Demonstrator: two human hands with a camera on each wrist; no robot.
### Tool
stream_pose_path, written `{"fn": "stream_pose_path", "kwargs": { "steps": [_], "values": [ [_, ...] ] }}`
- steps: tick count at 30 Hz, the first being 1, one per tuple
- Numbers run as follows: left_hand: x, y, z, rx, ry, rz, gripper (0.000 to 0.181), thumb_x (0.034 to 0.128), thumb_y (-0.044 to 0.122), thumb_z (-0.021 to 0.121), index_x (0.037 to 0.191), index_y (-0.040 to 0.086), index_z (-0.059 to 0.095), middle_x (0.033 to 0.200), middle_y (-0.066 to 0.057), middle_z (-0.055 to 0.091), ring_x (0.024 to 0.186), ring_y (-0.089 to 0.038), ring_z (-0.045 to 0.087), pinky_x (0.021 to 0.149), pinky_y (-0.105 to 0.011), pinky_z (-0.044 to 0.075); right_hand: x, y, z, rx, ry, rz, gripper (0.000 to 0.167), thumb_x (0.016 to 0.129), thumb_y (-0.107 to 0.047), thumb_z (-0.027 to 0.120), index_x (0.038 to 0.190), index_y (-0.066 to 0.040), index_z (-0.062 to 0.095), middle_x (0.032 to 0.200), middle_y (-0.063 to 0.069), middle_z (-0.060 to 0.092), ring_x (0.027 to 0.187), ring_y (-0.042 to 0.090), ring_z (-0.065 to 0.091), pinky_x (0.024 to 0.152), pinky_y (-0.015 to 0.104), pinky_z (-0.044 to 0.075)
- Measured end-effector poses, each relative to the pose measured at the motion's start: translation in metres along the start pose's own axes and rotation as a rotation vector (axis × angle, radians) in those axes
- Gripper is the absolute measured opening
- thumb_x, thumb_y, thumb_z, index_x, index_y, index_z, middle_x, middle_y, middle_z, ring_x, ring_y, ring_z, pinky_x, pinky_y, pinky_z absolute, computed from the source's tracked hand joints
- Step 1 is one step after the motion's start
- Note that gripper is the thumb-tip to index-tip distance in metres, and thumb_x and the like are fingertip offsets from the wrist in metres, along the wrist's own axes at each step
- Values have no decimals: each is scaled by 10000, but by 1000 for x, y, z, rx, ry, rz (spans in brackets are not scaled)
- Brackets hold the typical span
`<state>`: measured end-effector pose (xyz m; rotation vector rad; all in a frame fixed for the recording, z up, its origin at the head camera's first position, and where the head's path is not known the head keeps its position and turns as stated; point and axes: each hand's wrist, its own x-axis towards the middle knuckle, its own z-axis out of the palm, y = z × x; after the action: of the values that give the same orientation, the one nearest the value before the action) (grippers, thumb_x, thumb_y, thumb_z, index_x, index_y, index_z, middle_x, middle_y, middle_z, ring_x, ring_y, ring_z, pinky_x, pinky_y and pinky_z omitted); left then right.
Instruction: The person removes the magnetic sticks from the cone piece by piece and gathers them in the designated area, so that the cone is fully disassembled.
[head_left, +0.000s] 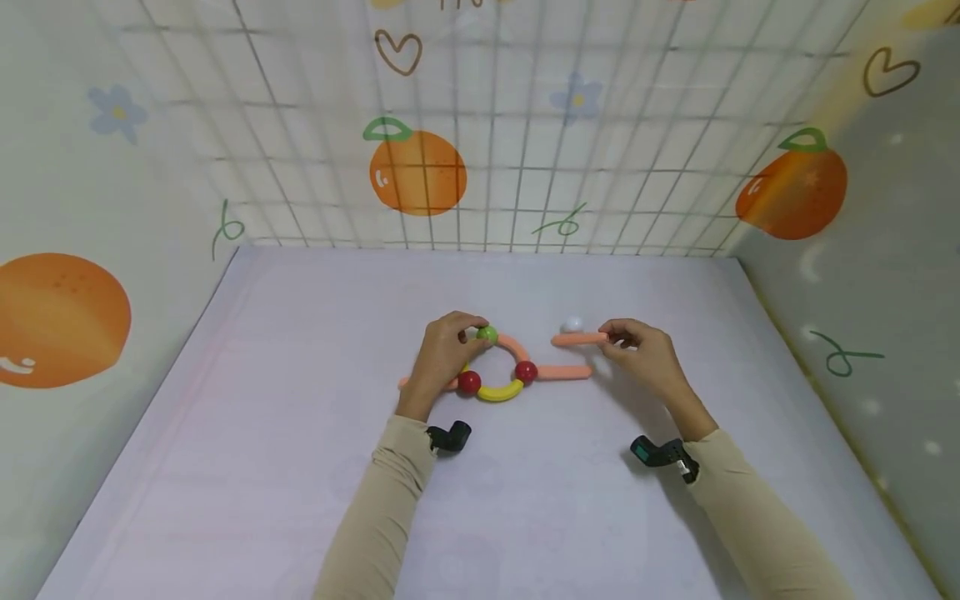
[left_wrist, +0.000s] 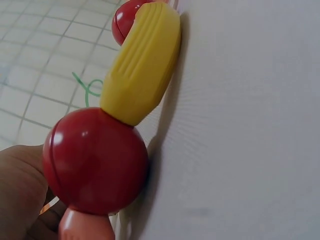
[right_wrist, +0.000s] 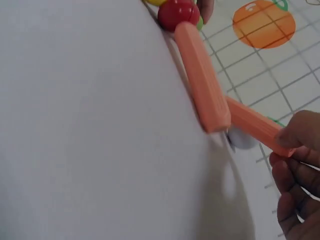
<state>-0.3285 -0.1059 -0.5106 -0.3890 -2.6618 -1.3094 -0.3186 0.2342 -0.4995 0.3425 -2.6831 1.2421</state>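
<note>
On the table lies a ring of curved rods and balls. My left hand (head_left: 442,354) pinches its green ball (head_left: 487,334) between thumb and fingers. A red ball (head_left: 469,382) and a second red ball (head_left: 526,372) are joined by a yellow curved rod (head_left: 501,392). From the right red ball a straight orange rod (head_left: 564,372) sticks out; another, partly hidden by my left wrist, points left. My right hand (head_left: 643,350) pinches one end of a loose straight orange rod (right_wrist: 255,125). Its other end reaches left, in front of a white ball (head_left: 573,324).
The pale table (head_left: 300,500) has upright printed cloth walls on its back, left and right sides. A grid panel (head_left: 517,150) forms the back. Small black cameras (head_left: 450,437) sit at both wrists.
</note>
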Motion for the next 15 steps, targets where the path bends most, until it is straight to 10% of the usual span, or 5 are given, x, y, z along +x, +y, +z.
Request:
{"fn": "stream_pose_path", "kwargs": {
  "steps": [15],
  "values": [
    [0, -3, 1, 4, 4, 8, 268, 861, 201, 817, 1119, 162, 756, 1098, 22, 677, 812, -178, 526, 659, -303, 445, 3, 22, -5, -132, -111, 34, 221, 917, -94, 729, 1126, -27, 703, 1043, 110, 657, 939, 268, 594, 812, 429, 475]
  ]
}}
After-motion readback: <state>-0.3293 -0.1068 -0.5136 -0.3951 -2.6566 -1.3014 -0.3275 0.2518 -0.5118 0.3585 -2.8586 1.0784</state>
